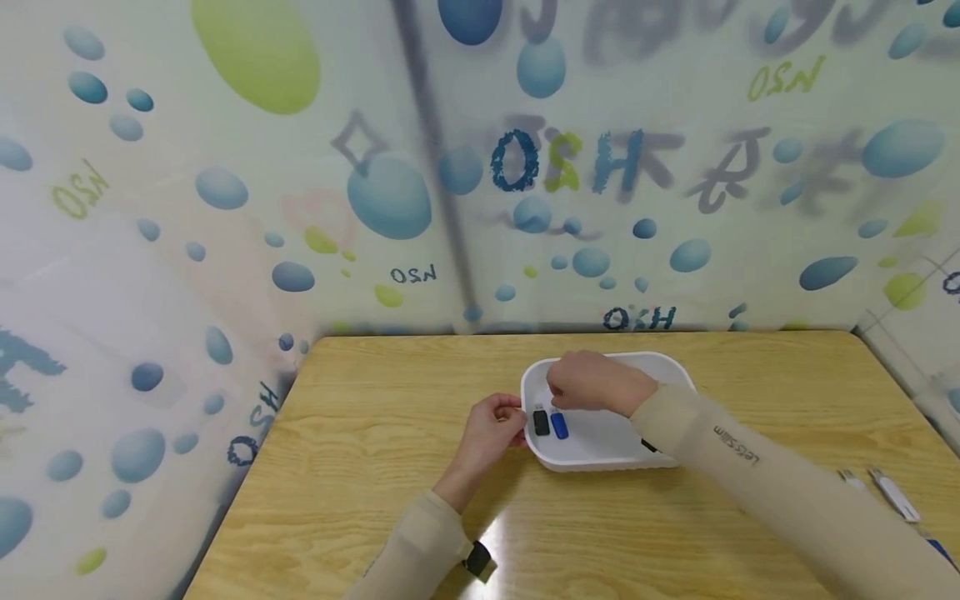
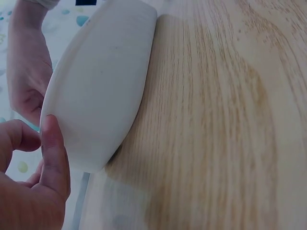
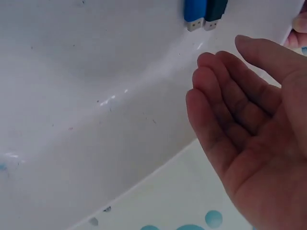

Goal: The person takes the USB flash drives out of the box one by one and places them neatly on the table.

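Note:
A white plastic tray [image 1: 600, 450] rests on the wooden table. At its left end my left hand [image 1: 491, 429] pinches the rim between thumb and fingers; the left wrist view shows these fingers at the tray's edge [image 2: 100, 81]. Inside the tray, near that end, a black USB flash drive [image 1: 541, 422] and a blue USB flash drive [image 1: 558, 424] lie side by side, metal plugs pointing away. My right hand [image 1: 600, 382] is over the tray's far side. In the right wrist view its palm [image 3: 249, 120] holds nothing, fingers slightly bent, close to the blue drive [image 3: 195, 12].
A dark item [image 1: 649, 446] in the tray is partly hidden by the right sleeve. At the table's right lie a white USB drive [image 1: 895, 496], another pale one [image 1: 852, 479] and a blue item [image 1: 941, 548]. A patterned curtain [image 1: 585, 250] stands behind the table.

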A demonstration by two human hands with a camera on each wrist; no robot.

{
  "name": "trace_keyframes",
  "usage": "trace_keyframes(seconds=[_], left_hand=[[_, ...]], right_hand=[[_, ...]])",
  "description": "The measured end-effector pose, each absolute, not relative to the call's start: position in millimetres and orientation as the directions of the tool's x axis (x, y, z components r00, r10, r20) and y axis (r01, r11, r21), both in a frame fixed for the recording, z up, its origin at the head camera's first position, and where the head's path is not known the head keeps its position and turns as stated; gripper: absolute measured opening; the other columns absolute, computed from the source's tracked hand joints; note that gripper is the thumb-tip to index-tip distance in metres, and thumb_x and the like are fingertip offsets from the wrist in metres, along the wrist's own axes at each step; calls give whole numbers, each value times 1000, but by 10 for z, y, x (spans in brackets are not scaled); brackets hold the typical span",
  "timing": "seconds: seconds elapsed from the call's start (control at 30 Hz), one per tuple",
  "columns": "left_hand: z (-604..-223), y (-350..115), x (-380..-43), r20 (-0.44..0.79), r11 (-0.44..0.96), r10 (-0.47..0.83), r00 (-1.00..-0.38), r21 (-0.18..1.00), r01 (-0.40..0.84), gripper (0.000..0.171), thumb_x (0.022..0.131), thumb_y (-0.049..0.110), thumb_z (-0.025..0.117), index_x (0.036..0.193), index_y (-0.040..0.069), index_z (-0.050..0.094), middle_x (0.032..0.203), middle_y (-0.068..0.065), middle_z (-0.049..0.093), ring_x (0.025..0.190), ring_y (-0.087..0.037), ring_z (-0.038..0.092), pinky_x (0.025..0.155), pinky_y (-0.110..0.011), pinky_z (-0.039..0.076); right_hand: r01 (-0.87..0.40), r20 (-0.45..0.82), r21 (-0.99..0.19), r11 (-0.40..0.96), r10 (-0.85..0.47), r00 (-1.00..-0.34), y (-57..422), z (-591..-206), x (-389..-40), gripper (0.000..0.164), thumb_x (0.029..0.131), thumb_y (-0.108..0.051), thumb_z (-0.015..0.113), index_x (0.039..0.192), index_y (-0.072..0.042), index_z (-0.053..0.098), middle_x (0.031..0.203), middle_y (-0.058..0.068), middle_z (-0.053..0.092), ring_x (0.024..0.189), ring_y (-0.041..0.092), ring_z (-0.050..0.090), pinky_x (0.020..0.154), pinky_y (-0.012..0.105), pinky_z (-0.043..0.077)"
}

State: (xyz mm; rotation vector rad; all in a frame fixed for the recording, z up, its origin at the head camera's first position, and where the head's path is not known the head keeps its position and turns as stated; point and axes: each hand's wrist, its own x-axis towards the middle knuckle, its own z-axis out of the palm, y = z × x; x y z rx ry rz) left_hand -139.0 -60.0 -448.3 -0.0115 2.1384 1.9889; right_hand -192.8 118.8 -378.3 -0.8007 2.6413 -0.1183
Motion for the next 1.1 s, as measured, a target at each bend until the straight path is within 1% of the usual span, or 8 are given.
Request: trace_keyframes(seconds=[0.13,0.33,0.5,0.67,0.7,0.9,0.93,1.1], left_hand=[[-4428,-602,-1372,-170,81,157,-973,984,-159,32,83,-3,55,112,-16,55,74,-4,53,60,-13,58,63,-37,60],[-4325,-597,-1331,-169,80,171,-971,984,-157,34,82,-5,54,112,-20,53,73,-4,51,59,-14,58,65,-42,60],[-4416,-602,-1354,-169,85,153,-974,984,-157,35,82,-2,56,113,-17,55,74,-3,52,60,-13,58,64,-40,60],[-4477,-601,-1377,-161,75,143,-976,986,-152,34,81,-2,55,111,-16,55,74,-4,53,60,-13,59,61,-34,60],[-4439,-597,-1363,-163,75,146,-976,985,-154,34,81,-2,55,111,-16,55,74,-4,53,60,-13,59,63,-35,60],[-4450,-595,-1365,-160,72,147,-976,986,-151,33,80,-2,55,110,-16,55,74,-3,53,59,-12,58,62,-36,60],[-4493,-596,-1380,-156,70,145,-977,987,-147,33,80,-2,55,110,-16,56,74,-3,53,58,-12,58,61,-35,60],[-4497,-592,-1384,-154,73,145,-977,987,-144,34,80,-2,55,111,-16,55,73,-3,53,58,-12,58,61,-35,60]], right_hand=[[-516,-367,-183,837,-545,-754,1150,-3870,-1952,15,89,-31,66,81,-19,65,68,-5,58,64,13,53,62,26,46],[-560,-328,-110,821,-562,-759,1126,-3979,-1934,22,86,-34,70,75,-17,62,61,-4,52,58,13,50,57,25,42],[-562,-309,-101,821,-563,-766,1090,-3994,-1915,27,84,-36,70,72,-15,60,57,-3,45,54,13,46,52,24,35],[-547,-335,-79,833,-539,-773,1054,-4008,-1914,27,83,-39,71,75,-16,60,59,-3,47,55,13,46,52,24,36],[-544,-337,-75,835,-535,-775,1052,-4016,-1916,27,83,-39,71,75,-16,60,59,-4,47,55,12,46,52,24,36],[-565,-316,-92,820,-562,-765,1095,-4083,-1938,27,80,-35,73,70,-16,56,59,-5,47,56,12,44,51,25,35],[-570,-313,-90,817,-567,-762,1107,-4088,-1939,27,80,-34,73,70,-16,56,59,-4,48,56,12,44,51,25,35],[-593,-301,-83,801,-588,-751,1137,-4081,-1935,26,80,-28,74,70,-15,54,59,-4,48,55,12,43,50,26,36]])
